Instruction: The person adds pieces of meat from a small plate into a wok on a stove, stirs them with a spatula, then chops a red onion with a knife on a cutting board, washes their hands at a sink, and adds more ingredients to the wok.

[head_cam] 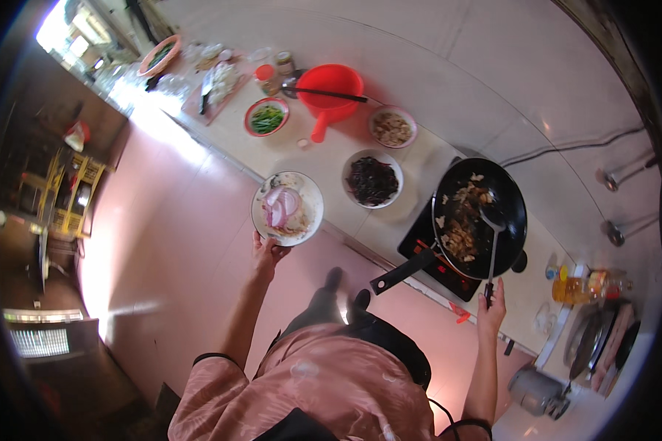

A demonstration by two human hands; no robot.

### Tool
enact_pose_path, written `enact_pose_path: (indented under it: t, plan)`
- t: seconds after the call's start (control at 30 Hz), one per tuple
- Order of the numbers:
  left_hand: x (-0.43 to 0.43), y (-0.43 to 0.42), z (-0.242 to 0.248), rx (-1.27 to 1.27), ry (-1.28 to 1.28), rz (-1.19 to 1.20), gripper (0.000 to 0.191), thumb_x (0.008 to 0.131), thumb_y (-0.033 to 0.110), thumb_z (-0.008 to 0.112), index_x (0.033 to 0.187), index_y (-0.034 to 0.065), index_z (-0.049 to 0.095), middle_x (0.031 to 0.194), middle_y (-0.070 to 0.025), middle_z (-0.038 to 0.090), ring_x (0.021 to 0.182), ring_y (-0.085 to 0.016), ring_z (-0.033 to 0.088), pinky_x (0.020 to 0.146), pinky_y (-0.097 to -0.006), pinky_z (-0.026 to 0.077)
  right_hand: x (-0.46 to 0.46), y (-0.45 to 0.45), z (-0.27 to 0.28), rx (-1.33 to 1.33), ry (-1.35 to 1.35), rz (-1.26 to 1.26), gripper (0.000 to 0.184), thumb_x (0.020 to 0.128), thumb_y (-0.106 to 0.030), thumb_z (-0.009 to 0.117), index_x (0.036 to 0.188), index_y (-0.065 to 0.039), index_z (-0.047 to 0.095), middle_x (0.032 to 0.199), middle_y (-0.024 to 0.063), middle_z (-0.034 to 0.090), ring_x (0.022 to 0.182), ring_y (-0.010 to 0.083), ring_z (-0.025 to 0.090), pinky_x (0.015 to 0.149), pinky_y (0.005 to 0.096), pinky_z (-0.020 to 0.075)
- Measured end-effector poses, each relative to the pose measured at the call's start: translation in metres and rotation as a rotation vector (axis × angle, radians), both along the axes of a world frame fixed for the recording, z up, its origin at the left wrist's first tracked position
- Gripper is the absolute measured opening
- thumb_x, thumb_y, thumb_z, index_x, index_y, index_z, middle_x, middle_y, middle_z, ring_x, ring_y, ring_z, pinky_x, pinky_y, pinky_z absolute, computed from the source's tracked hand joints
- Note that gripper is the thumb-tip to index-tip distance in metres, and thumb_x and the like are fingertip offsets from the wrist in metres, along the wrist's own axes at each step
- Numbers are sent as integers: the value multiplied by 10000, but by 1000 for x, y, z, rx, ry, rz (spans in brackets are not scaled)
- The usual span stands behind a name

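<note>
My left hand (268,254) grips the near rim of a white plate (314,204), held beside the counter's edge. Sliced red onion (281,206) lies on it among brownish residue. My right hand (492,308) holds the black handle of a metal ladle (496,237), whose head rests in a black wok (507,187). Browned pieces of food (462,237) are in the wok, which stands on a lit induction cooktop (419,242). The wok's long handle points towards me. A white bowl of dark purplish food (372,181) stands on the counter between plate and wok.
Along the counter (320,160) stand a red plastic dipper (331,77) with chopsticks across it, a bowl of light-brown pieces (391,128), a bowl of cut greens (266,118), jars (266,80) and a knife (205,91) on a cutting board. Oil bottles (571,290) stand right; a gas cylinder (535,390) is below.
</note>
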State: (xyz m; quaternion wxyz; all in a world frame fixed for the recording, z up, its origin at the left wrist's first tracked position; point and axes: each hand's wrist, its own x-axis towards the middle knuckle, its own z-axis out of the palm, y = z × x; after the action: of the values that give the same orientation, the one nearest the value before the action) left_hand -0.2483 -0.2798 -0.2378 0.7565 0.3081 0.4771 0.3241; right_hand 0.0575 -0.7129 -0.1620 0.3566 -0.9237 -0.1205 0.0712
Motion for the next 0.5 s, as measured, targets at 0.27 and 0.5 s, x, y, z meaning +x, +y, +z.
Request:
enact_pose_path:
  t: [0.27,0.5]
  plan:
    - [-23,0,-38,-68,94,-57,540,858,38,443,1326,207,234,975,-123,595,703,-221,648,628,-363,570,-32,38,60,-71,-509,125,478,830,-18,556,1296,-18,446,1146,189,478,1058,318,477,903,395,393]
    - [-5,95,-89,-75,65,-216,604,850,104,486,1341,263,173,1168,-163,536,890,-303,634,735,-411,557,-76,105,91,27,-435,75,99,833,10,561,929,-6,578,895,137,555,847,298,552,760,354,456]
